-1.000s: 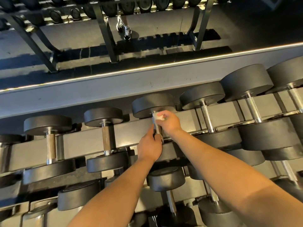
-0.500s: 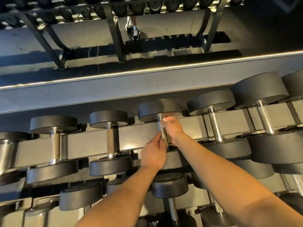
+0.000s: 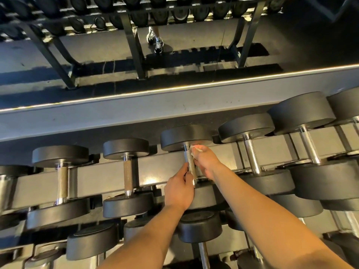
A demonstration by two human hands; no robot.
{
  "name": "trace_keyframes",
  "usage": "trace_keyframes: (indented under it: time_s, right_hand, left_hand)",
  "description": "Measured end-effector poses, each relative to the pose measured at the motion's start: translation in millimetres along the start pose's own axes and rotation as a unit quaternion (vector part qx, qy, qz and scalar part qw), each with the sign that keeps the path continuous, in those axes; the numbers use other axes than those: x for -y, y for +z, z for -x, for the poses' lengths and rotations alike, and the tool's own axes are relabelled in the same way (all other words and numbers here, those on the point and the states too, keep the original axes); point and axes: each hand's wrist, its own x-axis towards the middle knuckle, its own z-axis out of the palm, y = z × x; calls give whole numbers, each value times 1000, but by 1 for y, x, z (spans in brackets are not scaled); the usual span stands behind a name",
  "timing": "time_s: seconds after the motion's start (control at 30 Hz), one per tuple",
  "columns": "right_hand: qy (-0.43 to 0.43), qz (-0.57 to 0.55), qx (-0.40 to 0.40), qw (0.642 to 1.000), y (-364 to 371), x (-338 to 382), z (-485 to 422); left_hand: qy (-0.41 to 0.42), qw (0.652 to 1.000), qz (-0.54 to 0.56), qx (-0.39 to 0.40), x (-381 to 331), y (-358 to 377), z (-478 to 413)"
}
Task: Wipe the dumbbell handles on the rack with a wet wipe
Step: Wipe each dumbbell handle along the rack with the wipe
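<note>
A dumbbell rack [image 3: 104, 175] fills the view. On one dumbbell [image 3: 185, 136], the knurled handle [image 3: 191, 165] is being wiped. The left hand [image 3: 179, 189] curls round the handle's lower end; the right hand [image 3: 206, 162], at its upper end, pinches a white wet wipe [image 3: 196, 148] against it. The dumbbell might roll and trap fingers, or the bunched wipe miss the handle's underside. Most of the wipe and the right fingertips are hidden.

I see bright knurled metal on the centre handle [image 3: 190, 166], rough to the eye, a soft white wet wipe [image 3: 196, 148] at its top, matt black rubber-looking dumbbell heads [image 3: 185, 136], grey painted rack rail [image 3: 108, 175] with a dull sheen
</note>
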Motion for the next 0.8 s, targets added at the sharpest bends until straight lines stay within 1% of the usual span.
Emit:
trace_keyframes:
  time_s: [0.07,0.13,0.2,0.33,0.43,0.47,0.5,0.53,0.57,0.63,0.7,0.73,0.8]
  right_hand:
    - [15,30,30,999,2,-1,2]
    - [11,85,43,995,-3,-2,4]
    - [1,184,47,982,-12,-6,7]
    - [-10,353,72,933,-19,-16,14]
    - [-31,493,105,863,-19,-14,19]
    - [-29,516,113,848,-20,-13,22]
    - [-26,522,113,845,-21,-15,22]
    - [-26,513,104,852,-23,-18,21]
    - [-30,488,83,868,-24,-21,19]
    - [-55,398,16,916,-22,-24,17]
    - [-81,305,-36,948,-18,-19,14]
    - [-89,282,-47,954,-16,-17,13]
    - [-91,290,-45,951,-11,-14,11]
  left_hand:
    - [-5,1000,5,-2,2,1,-1]
    - [-10,1000,5,-4,4,2,-1]
    - [-14,1000,5,-7,2,1,0]
    - [-16,1000,-6,-9,0,1,0]
    - [-17,1000,-17,-10,2,2,-1]
    - [-15,1000,-20,-9,1,2,-1]
    - [-13,1000,-24,-10,1,2,-1]
    - [-11,999,-28,-13,1,2,0]
    - [-10,999,-32,-16,1,2,0]
    - [-11,999,-30,-18,0,2,-1]
    - [-11,999,-26,-24,-1,2,0]
    - [-14,999,-23,-28,-1,2,0]
    - [-26,999,-22,-33,-1,3,0]
